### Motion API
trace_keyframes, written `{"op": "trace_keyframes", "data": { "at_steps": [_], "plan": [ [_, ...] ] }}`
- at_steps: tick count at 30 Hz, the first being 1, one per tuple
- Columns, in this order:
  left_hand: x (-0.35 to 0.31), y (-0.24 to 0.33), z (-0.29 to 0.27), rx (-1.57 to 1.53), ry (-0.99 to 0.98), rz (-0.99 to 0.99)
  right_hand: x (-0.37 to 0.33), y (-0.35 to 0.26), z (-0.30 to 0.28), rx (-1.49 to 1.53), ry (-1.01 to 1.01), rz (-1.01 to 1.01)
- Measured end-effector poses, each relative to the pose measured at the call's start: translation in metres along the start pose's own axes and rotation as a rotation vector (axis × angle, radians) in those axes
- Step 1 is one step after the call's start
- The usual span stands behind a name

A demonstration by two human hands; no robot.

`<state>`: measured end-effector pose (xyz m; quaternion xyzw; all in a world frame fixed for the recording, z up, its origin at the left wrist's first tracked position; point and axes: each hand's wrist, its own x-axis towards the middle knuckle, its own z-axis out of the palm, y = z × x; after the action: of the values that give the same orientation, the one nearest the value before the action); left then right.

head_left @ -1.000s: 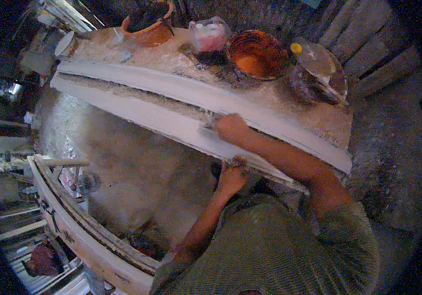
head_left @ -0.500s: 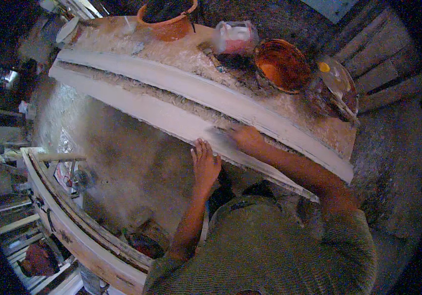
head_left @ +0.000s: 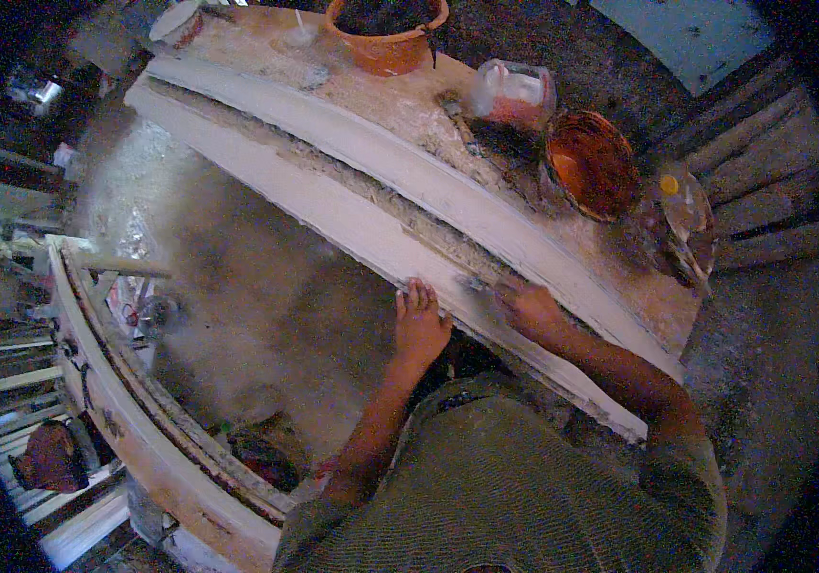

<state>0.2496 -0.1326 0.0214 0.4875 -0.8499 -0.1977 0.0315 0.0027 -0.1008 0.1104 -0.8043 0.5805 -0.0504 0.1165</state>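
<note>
A long whitish plaster-like moulding (head_left: 323,196) lies diagonally across the worktable (head_left: 409,105), a rough grey-brown channel running along its middle. At its near edge my left hand (head_left: 423,323) rests with fingers stretched over the rim, holding nothing. To its right, my right hand (head_left: 531,307) is closed around a small grey flat tool (head_left: 474,284), pressed to the near white band. Blur and my fingers hide most of that tool, so its exact kind does not show.
Beyond the moulding stand an orange tub (head_left: 390,53), a clear plastic container (head_left: 514,94), an orange-brown bowl (head_left: 593,167) and a round lid-like piece (head_left: 686,215). A curved wooden frame (head_left: 132,411) stands at the lower left. Planks (head_left: 763,172) lie at the far right.
My right hand and its tool have slid right and toward me along the near band. My left hand stays on the edge. The whole view has shifted and turned slightly.
</note>
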Motion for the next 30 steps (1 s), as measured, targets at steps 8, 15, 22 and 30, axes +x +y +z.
{"op": "trace_keyframes", "data": {
  "at_steps": [8, 15, 22, 30],
  "plan": [
    [0.004, -0.023, -0.009, -0.091, -0.042, 0.041, 0.261, -0.053, 0.057, 0.054, 0.136, -0.093],
    [0.003, -0.103, -0.035, -0.545, 0.049, -0.102, 0.162, -0.030, 0.024, 0.074, 0.127, -0.095],
    [0.052, -0.212, -0.108, -0.584, 0.221, -0.231, 0.327, -0.072, 0.076, -0.081, -0.085, -0.024],
    [0.098, -0.335, -0.174, -0.691, 0.220, -0.261, 0.341, -0.101, 0.020, 0.017, -0.102, 0.077]
  ]
}}
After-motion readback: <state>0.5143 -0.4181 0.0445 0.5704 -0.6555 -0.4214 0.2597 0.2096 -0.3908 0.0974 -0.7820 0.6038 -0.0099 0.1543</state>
